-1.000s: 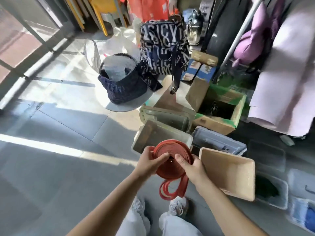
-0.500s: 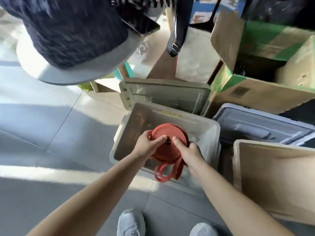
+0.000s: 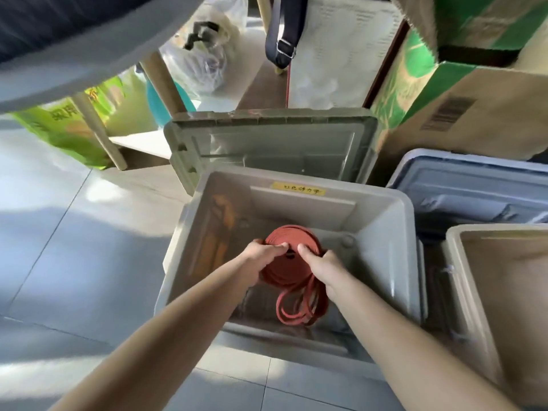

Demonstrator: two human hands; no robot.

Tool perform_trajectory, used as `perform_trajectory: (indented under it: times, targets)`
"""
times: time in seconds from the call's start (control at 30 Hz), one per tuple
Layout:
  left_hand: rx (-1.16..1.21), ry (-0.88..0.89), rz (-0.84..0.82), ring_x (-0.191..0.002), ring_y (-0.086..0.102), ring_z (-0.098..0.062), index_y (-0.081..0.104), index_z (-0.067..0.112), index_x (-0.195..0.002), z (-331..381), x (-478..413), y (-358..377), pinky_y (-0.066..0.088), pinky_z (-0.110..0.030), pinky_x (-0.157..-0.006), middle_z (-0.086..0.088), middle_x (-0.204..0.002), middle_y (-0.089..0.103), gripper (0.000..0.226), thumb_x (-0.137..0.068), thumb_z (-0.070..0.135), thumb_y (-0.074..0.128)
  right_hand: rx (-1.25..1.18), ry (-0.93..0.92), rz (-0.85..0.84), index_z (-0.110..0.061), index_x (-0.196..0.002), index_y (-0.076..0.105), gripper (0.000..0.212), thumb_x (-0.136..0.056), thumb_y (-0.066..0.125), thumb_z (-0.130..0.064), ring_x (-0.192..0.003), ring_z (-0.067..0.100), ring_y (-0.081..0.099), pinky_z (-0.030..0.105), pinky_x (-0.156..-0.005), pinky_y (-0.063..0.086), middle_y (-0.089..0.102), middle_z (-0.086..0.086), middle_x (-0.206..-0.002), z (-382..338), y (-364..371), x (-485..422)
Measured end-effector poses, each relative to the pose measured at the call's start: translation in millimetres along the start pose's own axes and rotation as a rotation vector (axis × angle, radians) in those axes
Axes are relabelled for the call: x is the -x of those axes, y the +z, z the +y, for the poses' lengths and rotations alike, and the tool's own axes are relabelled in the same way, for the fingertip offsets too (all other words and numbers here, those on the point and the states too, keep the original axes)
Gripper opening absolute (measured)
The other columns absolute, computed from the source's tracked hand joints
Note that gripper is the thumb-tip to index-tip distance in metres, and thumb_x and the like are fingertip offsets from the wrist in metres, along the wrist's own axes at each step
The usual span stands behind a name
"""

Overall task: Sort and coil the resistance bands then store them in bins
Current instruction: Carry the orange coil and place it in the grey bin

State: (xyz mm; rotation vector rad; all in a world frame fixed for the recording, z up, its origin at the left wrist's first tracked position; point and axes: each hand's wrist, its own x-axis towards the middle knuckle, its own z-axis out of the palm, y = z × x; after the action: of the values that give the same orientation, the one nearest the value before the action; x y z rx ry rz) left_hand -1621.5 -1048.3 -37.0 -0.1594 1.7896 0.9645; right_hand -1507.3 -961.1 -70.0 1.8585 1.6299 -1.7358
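Note:
A coiled red resistance band hangs inside a translucent grey bin with a yellow label on its far wall. My left hand grips the coil's left side, thumb pressed on its face. My right hand grips the right side, thumb on top. Loose loops of the band dangle below the coil toward the bin's floor. Both hands are lowered within the bin's opening.
The bin's lid leans behind it. A blue-grey lid and a beige bin stand on the right. A cardboard box stands at the back right, with a stool leg and a green bag at the left on the tiled floor.
I have bent closer and both hands have lowered the coiled red band from above the bin down into it. The grip on the coil is unchanged.

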Motion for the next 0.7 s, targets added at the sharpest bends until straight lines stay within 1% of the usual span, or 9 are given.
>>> perform_trajectory:
  times: [0.13,0.2,0.27,0.33,0.4,0.47,0.57,0.63,0.7]
  targets:
    - [-0.017,-0.029,0.021,-0.109,0.061,-0.028,0.049,0.005,-0.129,-10,-22,10,0.049,-0.045,-0.096,-0.014,-0.121,0.062,0.062,-0.079,0.030,0.075,0.044,-0.005,0.027,0.000,-0.136,0.041,0.080,-0.081,0.065,-0.054,-0.126,0.031,0.048,0.037,-0.103,0.040,0.047,0.017,-0.139,4,6,-9]
    - [-0.064,-0.029,0.033,-0.112,0.059,-0.028,0.044,0.006,-0.134,-14,-31,12,0.047,-0.044,-0.098,-0.015,-0.125,0.059,0.061,-0.082,0.025,0.071,0.181,-0.027,0.030,-0.001,-0.138,0.038,0.077,-0.085,0.062,-0.051,-0.129,0.032,0.044,0.037,-0.105,0.037,0.045,0.018,-0.142,4,8,-12]
    - [-0.116,-0.021,0.024,-0.117,0.056,-0.027,0.033,0.009,-0.143,-17,-33,14,0.046,-0.041,-0.100,-0.015,-0.131,0.055,0.064,-0.087,0.017,0.064,0.354,-0.041,0.022,-0.004,-0.138,0.038,0.071,-0.088,0.058,-0.050,-0.130,0.034,0.042,0.039,-0.107,0.035,0.045,0.018,-0.141,4,8,-11]
    - [-0.237,0.007,0.027,-0.120,0.053,-0.026,0.028,0.010,-0.145,-18,-31,13,0.045,-0.037,-0.099,-0.014,-0.135,0.051,0.065,-0.090,0.017,0.060,0.505,-0.045,0.007,-0.008,-0.138,0.039,0.067,-0.089,0.054,-0.052,-0.131,0.034,0.039,0.040,-0.107,0.034,0.045,0.018,-0.140,3,4,-11]
    - [-0.401,0.082,0.043,-0.115,0.056,-0.026,0.040,0.006,-0.138,-19,-31,6,0.046,-0.033,-0.096,-0.014,-0.130,0.056,0.054,-0.089,0.019,0.061,0.601,-0.057,-0.014,-0.009,-0.137,0.042,0.068,-0.088,0.053,-0.055,-0.132,0.034,0.037,0.040,-0.107,0.034,0.044,0.018,-0.140,1,-1,-10]
    - [-0.495,0.120,0.033,-0.111,0.059,-0.026,0.046,0.005,-0.133,-18,-32,1,0.046,-0.030,-0.090,-0.013,-0.124,0.060,0.049,-0.089,0.022,0.061,0.642,-0.069,-0.030,-0.007,-0.135,0.044,0.069,-0.087,0.055,-0.055,-0.132,0.034,0.039,0.038,-0.106,0.036,0.046,0.018,-0.140,-2,-6,-12]
    - [-0.626,0.150,0.013,-0.105,0.060,-0.027,0.048,0.010,-0.130,-12,-27,-4,0.047,-0.029,-0.074,-0.011,-0.119,0.062,0.046,-0.090,0.028,0.059,0.700,-0.095,-0.027,-0.001,-0.138,0.039,0.073,-0.088,0.056,-0.051,-0.131,0.035,0.040,0.037,-0.105,0.037,0.043,0.020,-0.142,-8,-11,-11]
    - [-0.638,0.153,0.030,-0.091,0.059,-0.024,0.047,0.012,-0.131,-2,-20,-8,0.049,-0.032,-0.067,-0.006,-0.109,0.059,0.047,-0.091,0.032,0.058,0.715,-0.111,-0.013,0.001,-0.137,0.038,0.071,-0.089,0.055,-0.048,-0.131,0.035,0.039,0.037,-0.104,0.036,0.044,0.021,-0.141,-14,-12,-4]
    - [-0.622,0.157,0.084,-0.078,0.055,-0.020,0.043,0.013,-0.136,12,-4,-14,0.052,-0.033,-0.065,-0.004,-0.102,0.055,0.051,-0.091,0.034,0.056,0.695,-0.124,-0.003,0.000,-0.136,0.039,0.068,-0.090,0.055,-0.047,-0.131,0.034,0.040,0.036,-0.103,0.036,0.045,0.021,-0.139,-24,-17,11]
